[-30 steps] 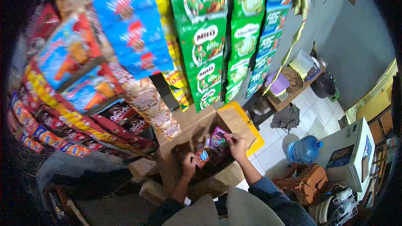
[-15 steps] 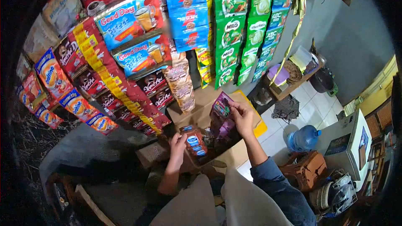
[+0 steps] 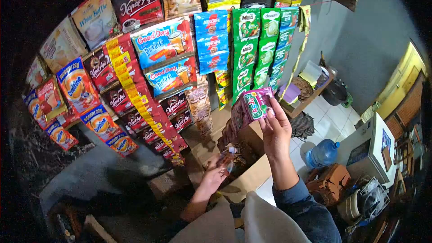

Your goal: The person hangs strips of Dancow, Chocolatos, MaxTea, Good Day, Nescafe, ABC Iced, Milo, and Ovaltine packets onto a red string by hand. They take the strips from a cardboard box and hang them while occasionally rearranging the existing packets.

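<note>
My right hand is closed on the top end of a strip of purple sachets. The strip hangs down and left from my fingers over an opened cardboard box. Lower and to the left, at the box's opening, my left hand is closed around a brown sachet pack, blurred by motion. More small packets lie inside the box, too dim to name.
Strips of drink sachets hang ahead, among them green Milo sachets and Good Day sachets. To the right are a blue water jug, a brown bag and a low shelf with items.
My right hand has lifted the purple sachet strip up and toward the camera. My left hand has moved right and down with the brown sachet pack. The view has shifted.
</note>
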Demonstrator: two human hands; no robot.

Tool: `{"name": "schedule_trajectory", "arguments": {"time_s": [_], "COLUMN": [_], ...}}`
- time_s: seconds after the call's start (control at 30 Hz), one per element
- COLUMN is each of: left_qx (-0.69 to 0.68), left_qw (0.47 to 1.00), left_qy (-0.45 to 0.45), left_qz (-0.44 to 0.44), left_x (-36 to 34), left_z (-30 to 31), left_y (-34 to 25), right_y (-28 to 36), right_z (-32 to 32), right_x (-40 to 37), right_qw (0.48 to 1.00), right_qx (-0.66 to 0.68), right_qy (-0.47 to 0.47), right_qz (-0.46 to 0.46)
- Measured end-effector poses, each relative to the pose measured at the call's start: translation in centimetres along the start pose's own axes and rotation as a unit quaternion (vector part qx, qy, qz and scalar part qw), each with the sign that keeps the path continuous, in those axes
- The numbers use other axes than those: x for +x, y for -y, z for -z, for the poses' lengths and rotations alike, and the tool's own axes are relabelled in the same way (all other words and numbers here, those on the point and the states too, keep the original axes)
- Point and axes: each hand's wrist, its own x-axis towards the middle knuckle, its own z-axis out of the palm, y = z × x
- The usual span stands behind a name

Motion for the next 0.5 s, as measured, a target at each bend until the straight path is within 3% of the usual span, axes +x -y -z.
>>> {"name": "schedule_trajectory", "arguments": {"time_s": [0.03,0.13,0.17,0.23,0.4,0.43,0.5], "left_qx": [0.002,-0.136,-0.139,-0.193,-0.178,-0.156,-0.096], "left_qw": [1.0,0.973,0.97,0.958,0.978,0.982,0.993], "left_qy": [0.008,0.081,0.083,0.085,-0.017,0.08,-0.043], "left_qz": [0.008,0.171,0.182,0.193,0.111,0.075,0.058], "left_x": [0.3,0.9,1.4,2.4,5.8,6.6,7.9], "left_z": [-0.4,-3.0,-3.7,-4.6,-4.2,-3.9,-4.5], "left_y": [0.1,-0.2,-0.4,-0.6,1.6,2.0,2.9], "right_y": [0.8,2.8,3.6,5.0,9.1,9.9,11.4], "right_z": [-0.1,0.5,-0.1,2.3,9.3,11.2,15.1], "right_x": [-0.8,-3.7,-4.7,-6.2,-9.1,-9.5,-10.4], "right_qw": [1.0,0.998,0.996,0.995,0.972,0.972,0.984], "right_qx": [0.017,0.047,0.053,0.049,-0.044,-0.052,-0.08], "right_qy": [-0.002,-0.026,-0.076,-0.08,-0.164,-0.155,-0.092], "right_qz": [0.003,-0.018,-0.008,0.021,0.161,0.17,0.128]}}
